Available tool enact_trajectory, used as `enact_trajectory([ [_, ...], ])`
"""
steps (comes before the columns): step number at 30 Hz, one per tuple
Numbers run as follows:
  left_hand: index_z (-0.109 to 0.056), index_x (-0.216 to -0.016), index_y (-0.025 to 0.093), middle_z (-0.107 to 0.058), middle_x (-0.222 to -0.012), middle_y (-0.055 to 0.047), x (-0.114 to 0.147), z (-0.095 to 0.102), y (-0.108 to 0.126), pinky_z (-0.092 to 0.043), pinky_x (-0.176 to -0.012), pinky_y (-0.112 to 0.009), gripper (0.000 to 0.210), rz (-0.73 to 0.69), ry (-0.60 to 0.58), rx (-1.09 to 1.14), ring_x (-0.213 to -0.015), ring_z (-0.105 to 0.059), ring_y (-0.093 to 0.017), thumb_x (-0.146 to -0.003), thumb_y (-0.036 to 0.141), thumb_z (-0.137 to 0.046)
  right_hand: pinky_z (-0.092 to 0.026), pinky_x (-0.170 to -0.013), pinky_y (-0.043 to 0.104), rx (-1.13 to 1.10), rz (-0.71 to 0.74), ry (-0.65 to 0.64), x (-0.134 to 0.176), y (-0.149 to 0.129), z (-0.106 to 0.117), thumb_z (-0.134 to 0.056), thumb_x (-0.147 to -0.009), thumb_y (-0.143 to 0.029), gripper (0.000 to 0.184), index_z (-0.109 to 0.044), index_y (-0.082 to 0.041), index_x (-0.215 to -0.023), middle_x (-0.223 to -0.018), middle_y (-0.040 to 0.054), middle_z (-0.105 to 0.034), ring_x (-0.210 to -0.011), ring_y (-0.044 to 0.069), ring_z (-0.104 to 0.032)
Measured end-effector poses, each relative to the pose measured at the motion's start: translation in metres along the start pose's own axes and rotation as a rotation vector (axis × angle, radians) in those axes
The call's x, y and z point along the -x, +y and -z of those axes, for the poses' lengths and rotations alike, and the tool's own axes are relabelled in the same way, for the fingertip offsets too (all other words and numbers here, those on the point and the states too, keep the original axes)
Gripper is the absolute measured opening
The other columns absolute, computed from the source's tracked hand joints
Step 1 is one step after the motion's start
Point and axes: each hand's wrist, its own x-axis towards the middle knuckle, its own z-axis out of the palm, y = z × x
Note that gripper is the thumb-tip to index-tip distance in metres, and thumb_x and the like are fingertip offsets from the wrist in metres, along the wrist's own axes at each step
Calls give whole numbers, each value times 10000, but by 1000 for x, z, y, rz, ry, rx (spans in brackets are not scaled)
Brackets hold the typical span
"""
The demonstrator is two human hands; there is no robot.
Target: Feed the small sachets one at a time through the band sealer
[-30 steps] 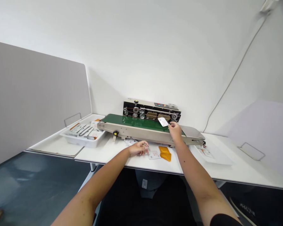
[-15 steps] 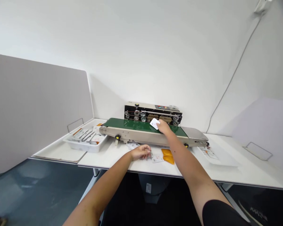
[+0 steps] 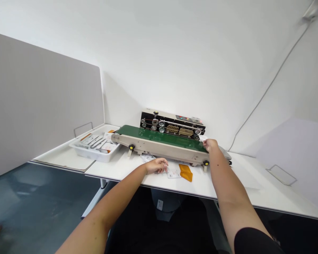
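My right hand [image 3: 210, 144] pinches a small white printed packet [image 3: 202, 138] by its edge, at the right end of the band sealing machine [image 3: 175, 128], above the green conveyor belt [image 3: 159, 137]. Down on the table, my left hand [image 3: 157, 165] has its fingers curled at a clear-and-white printed packet [image 3: 174, 173] lying flat; its fingertips seem to pinch that packet's left edge. Just right of the packet lie orange-yellow pieces [image 3: 186, 173]. Part of another packet [image 3: 147, 157] shows under the conveyor's front side.
A white tray [image 3: 91, 154] of packed packets stands left of the conveyor. Grey panels [image 3: 45, 102] with wire brackets flank the table [image 3: 137, 176]. A cable [image 3: 270, 86] runs down the wall at right. Black knobs stick out from the conveyor's front.
My right hand has carried the white packet rightward, from mid-belt to the machine's right end. My left hand stays near the flat packet. The view has shifted slightly.
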Motion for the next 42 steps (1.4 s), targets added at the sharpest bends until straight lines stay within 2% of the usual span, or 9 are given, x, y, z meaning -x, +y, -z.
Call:
enact_trajectory([
  [4, -559, -1006, 142, -710, -789, -55, 1, -1, 3, -321, -461, -195, 470, 16, 5, -11, -520, -549, -83, -765, 466, -799, -377, -393, 214, 118, -72, -24, 6, -3, -29, -669, -776, -142, 147, -531, -193, -768, -520, -14, -507, -433, 130, -488],
  [7, -557, -1013, 144, -708, -792, -53, 0, 0, 3, -325, -466, -196, 488, 20, -2, -21, -526, -553, -83, -764, 489, -797, -470, -520, 259, 185, -33, 28, 17, -9, -33, -703, -780, -200, 124, -602, -169, -844, -649, 45, -605, -605, 183, -604],
  [11, -562, -1010, 146, -711, -800, -54, 0, -1, 4, -333, -476, -195, 481, 15, -9, -13, -542, -556, -84, -764, 483, -802, -496, -813, 330, 328, 301, 182, 65, -2, -20, -627, -846, -328, 264, -665, -173, -1055, -1006, 111, -681, -944, 233, -624],
  [14, -572, -1007, 141, -717, -804, -63, -1, -2, 5, -333, -478, -202, 460, 1, -22, -9, -541, -551, -88, -770, 461, -802, -480, -853, 351, 507, 558, -57, 125, 30, -11, -531, -900, -400, 307, -709, -184, -1025, -992, 93, -703, -901, 232, -628],
  [17, -578, -1008, 142, -720, -801, -65, -1, -2, 5, -324, -477, -203, 435, 0, -29, -8, -530, -544, -86, -783, 444, -795, -470, -911, 362, 718, 548, -420, 179, 77, -5, -586, -875, -427, 296, -742, -213, -1007, -1039, 87, -707, -969, 250, -638],
  [20, -577, -1011, 147, -719, -808, -67, -1, -2, 5, -321, -471, -200, 417, 5, -26, -11, -526, -541, -84, -796, 436, -787, -401, -1048, 413, 894, 521, -429, 204, 117, -4, -674, -823, -458, 446, -698, -220, -1199, -1324, 133, -605, -1233, 315, -536],
  [27, -568, -1004, 146, -713, -808, -67, 1, -4, 9, -333, -480, -195, 422, 20, 4, -3, -546, -556, -87, -796, 440, -788, -442, -1006, 402, 851, 499, -398, 199, 137, -1, -601, -879, -394, 364, -688, -219, -1186, -1177, 106, -661, -1131, 290, -583],
  [37, -585, -996, 145, -702, -807, -60, 0, -7, 13, -342, -473, -195, 421, 16, 35, -17, -545, -564, -89, -783, 441, -795, -498, -929, 378, 516, 394, -140, 199, 130, 11, -597, -803, -352, 277, -723, -218, -1011, -993, 61, -688, -990, 251, -635],
  [42, -586, -993, 145, -702, -814, -62, 2, -8, 15, -349, -476, -195, 432, 20, 36, -23, -551, -565, -90, -777, 454, -798, -491, -960, 389, 346, 342, -45, 193, 132, 14, -618, -793, -381, 271, -728, -211, -974, -1055, 79, -682, -1024, 253, -629],
])
